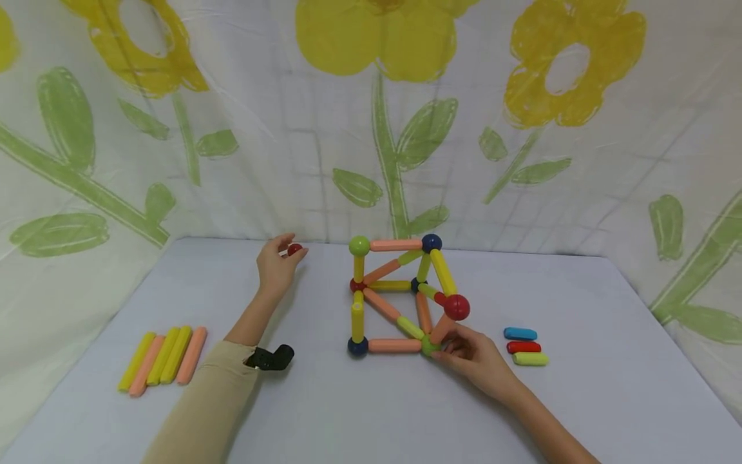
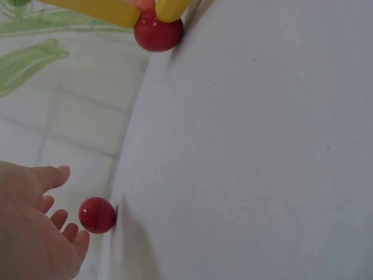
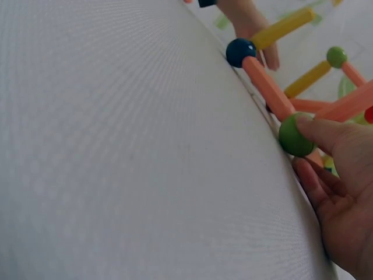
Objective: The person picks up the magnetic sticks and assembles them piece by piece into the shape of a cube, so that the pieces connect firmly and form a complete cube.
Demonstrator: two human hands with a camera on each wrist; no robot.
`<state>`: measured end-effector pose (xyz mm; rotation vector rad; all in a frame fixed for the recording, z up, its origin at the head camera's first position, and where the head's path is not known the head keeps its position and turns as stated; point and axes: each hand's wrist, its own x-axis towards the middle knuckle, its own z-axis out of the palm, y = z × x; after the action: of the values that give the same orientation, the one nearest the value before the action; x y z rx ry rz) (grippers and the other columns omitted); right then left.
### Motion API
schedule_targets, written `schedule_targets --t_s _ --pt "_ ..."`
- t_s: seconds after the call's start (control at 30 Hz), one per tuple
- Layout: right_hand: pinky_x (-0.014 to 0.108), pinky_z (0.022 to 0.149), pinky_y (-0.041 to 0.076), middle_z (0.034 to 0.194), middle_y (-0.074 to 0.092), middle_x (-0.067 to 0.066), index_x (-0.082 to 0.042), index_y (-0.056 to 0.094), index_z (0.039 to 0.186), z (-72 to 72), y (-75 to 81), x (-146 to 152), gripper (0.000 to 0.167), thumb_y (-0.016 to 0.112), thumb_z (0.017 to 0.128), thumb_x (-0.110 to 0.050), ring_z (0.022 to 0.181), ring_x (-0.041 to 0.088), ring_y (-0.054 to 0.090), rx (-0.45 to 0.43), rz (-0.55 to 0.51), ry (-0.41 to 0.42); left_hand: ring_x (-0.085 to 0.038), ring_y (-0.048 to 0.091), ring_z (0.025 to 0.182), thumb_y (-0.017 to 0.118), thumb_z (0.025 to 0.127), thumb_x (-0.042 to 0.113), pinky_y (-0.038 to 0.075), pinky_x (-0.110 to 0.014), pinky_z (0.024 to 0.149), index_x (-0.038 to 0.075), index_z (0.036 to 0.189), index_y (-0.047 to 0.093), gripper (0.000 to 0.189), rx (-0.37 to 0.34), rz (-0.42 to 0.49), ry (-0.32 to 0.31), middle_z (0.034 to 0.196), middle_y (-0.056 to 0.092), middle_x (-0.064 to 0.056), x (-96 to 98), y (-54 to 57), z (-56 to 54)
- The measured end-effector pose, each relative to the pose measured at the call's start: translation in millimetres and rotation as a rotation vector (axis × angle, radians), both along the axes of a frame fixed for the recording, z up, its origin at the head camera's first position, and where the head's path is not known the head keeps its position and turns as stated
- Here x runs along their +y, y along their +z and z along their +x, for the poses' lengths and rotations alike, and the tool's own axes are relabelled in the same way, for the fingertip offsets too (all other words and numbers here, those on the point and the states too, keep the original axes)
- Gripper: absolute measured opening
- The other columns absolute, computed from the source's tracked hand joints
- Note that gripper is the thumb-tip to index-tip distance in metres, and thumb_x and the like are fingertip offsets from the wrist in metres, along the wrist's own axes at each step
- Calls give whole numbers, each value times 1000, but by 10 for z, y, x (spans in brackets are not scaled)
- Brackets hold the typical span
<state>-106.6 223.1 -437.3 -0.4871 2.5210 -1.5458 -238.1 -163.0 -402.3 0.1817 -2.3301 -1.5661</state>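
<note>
White tabletop [image 1: 324, 412] under left hand [image 1: 277, 269] and right hand [image 1: 484, 362]; pale sheet [image 1: 261, 187] beyond both, yellow flowers [image 1: 339, 38], green leaves [image 1: 426, 135]; faint grid lines, possibly something behind showing through

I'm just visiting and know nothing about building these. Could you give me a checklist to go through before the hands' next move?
1. Left hand has gripped the loose red ball: not ok; fingers open beside it.
2. Right hand is steadying the frame: ok; it pinches the near green ball.
3. Yellow upright is seated on the navy ball: ok, they meet.
4. That upright is capped: not ok; its top end is bare.
5. Spare long sticks are out: ok, five lie at left.
6. Joints would hold unaided: cannot tell.
</note>
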Motion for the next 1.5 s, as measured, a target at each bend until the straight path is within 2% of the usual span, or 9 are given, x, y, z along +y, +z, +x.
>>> schedule_targets --t_s 0.13,0.27,0.47,0.63,0.83,1.0,1.17,1.27,1.5 --pt "19 81 58 109 68 8 -7 67 118 4 -2 -20 26 79 96 -15 90 14 64 1 3 1 -41 50 134 71 99 3 44 -49 116 -10 143 57 49 -39 -9 41 145 56 -30 -51 -81 -87" --pt "19 81 58 109 68 8 -7 67 118 5 -4 -32 27 79 96 -15 90 13 64 5 7 5 -41 51 133 69 99 5 43 -48 115 -10 144 56 49 -70 -17 53 144 56 -29 -103 -161 -137" --pt "19 80 58 109 68 8 -7 67 118 5 4 -40 26 79 96 -15 89 13 64 12 4 7 -42 54 131 69 99 5 45 -48 115 -11 140 59 45 -92 -50 57 140 59 -32 -147 -240 -169" --pt "19 80 58 108 68 7 -7 68 118 5 -4 -41 26 79 96 -16 89 13 64 16 12 3 -42 57 129 70 99 5 46 -49 113 -11 139 60 45 -84 -54 58 138 61 -32 -156 -249 -167" --pt "19 81 58 109 68 8 -7 67 119 3 -16 -34 27 79 96 -16 89 13 64 19 18 10 -41 60 125 71 98 3 49 -47 111 -11 138 61 43 -64 -3 51 134 62 -32 -159 -249 -55" --pt "19 81 58 108 68 8 -7 67 119 3 -15 -25 28 79 96 -16 89 13 64 17 20 7 -35 61 120 71 99 6 50 -33 101 -7 138 63 42 -71 0 45 132 65 -28 -152 -219 85" --pt "19 81 58 108 68 7 -8 68 119 10 -10 -10 28 80 96 -16 89 13 64 11 27 -4 -34 63 120 73 99 9 47 -13 89 -6 138 64 43 -58 22 15 133 66 -26 -90 -114 219" --pt "19 81 58 107 68 7 -8 68 120 12 -11 -3 28 80 96 -16 89 13 64 14 27 -5 -32 63 118 75 98 8 46 -5 85 -5 138 64 43 -41 52 -2 133 66 -25 -28 -43 293" --pt "19 80 58 107 67 7 -8 68 118 2 -17 1 26 79 96 -14 89 13 64 25 14 -4 -29 63 116 76 97 5 48 -3 86 -7 136 65 42 -9 133 -72 132 67 -26 154 112 446"
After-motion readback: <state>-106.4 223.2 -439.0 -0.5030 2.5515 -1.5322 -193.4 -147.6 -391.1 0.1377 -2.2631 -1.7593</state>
